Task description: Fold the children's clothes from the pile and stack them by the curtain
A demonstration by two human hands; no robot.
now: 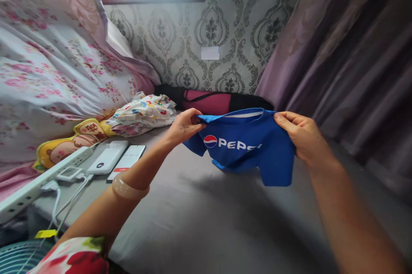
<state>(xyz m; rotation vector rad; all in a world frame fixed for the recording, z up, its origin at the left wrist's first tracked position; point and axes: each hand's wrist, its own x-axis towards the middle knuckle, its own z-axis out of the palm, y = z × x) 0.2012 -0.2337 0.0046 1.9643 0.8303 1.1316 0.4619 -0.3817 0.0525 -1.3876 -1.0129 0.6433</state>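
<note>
A small blue T-shirt [238, 145] with a white PEPSI print and round logo hangs in the air, stretched between my two hands. My left hand [186, 126] pinches it at one shoulder, near the collar. The opposite shoulder is gripped between the thumb and fingers of my right hand [298, 132]. The shirt's front faces me, its neck opening at the top and the lower part folded back underneath. Below it lies a grey bed sheet [193, 218]. A pale bangle [130, 188] circles my left wrist.
A power bank [108, 158] and a phone [127, 162] lie on the sheet's left side, beside a white power strip [48, 182] with cables. Behind them are yellow cartoon cushions [69, 145] and a crumpled patterned cloth [144, 113]. A black-and-pink roll [206, 101] lies along the wall.
</note>
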